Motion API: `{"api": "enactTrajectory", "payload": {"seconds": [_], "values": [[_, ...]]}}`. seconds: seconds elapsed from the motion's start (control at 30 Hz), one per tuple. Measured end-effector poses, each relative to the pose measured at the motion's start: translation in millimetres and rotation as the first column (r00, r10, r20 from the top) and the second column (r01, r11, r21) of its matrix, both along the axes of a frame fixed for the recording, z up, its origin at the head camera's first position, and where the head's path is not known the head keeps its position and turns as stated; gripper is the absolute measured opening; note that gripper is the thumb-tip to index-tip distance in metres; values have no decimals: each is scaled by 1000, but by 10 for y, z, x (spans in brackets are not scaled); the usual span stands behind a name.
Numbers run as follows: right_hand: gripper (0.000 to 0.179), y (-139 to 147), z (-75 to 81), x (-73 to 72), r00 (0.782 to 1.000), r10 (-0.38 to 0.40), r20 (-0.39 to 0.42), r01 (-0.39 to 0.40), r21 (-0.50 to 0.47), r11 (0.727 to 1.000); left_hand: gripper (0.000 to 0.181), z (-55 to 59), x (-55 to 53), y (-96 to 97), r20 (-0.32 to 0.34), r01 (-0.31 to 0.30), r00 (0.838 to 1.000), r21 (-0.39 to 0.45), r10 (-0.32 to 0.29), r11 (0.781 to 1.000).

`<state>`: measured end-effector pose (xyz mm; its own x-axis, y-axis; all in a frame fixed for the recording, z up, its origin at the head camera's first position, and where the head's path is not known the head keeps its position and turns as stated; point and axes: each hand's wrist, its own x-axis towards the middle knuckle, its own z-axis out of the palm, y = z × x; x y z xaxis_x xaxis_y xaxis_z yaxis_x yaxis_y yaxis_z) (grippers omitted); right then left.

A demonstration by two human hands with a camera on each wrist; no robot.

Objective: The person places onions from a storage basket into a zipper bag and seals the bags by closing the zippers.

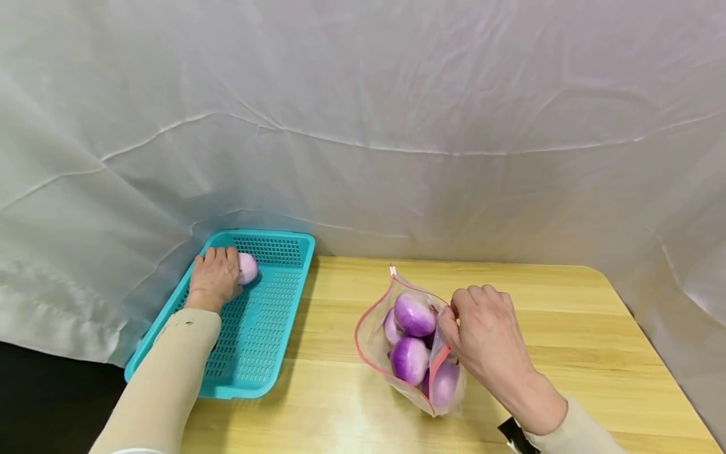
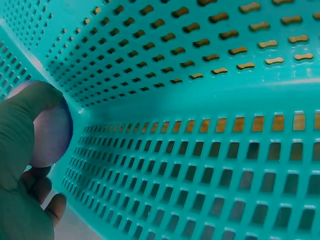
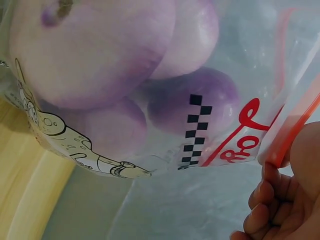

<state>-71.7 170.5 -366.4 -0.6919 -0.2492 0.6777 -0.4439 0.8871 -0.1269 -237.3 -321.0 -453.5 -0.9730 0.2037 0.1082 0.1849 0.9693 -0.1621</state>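
My left hand [image 1: 215, 277] reaches into the turquoise basket [image 1: 309, 252] and grips an onion [image 1: 247, 268] near its far left corner. In the left wrist view the thumb curls over that pale purple onion [image 2: 52, 130]. My right hand [image 1: 490, 334] pinches the red zip edge of a clear zip bag [image 1: 371, 359], whose mouth gapes upward. Several purple onions [image 1: 409, 360] fill the bag. Through its printed side the right wrist view shows the onions [image 3: 95, 50] close up, with the fingers [image 3: 260, 215] curled at the red strip.
Basket and bag stand apart on a wooden table [image 1: 329, 315], the basket on the left. A pale grey cloth [image 1: 363, 189] hangs along the table's back and sides. The bag's white zip slider [image 1: 392, 270] sits at its far corner.
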Motion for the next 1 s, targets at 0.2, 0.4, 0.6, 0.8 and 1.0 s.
{"api": "enactTrajectory", "payload": {"seconds": [0.2, 0.4, 0.6, 0.8, 1.0], "values": [[22, -44, 34, -87, 1000, 6, 23, -6, -6, 1000, 81, 109, 62, -35, -71, 12, 997, 31, -10, 999], [23, -67, 34, -182, 1000, 7, 21, -7, -25, 1000, 85, 243, 71, 24, -161, 65, 985, 22, -61, 998], [22, -62, 16, -269, 1000, 2, 21, -1, -36, 999, 88, 358, 42, 167, -238, 102, 967, 41, -90, 994], [21, -80, 24, -349, 1000, 5, 30, -4, -40, 999, 90, 433, 61, 275, -323, 130, 941, 67, -102, 989], [21, -111, 56, -419, 999, 2, 51, 0, -38, 999, 88, 554, 115, 426, -411, 192, 904, 139, -120, 971]]}}
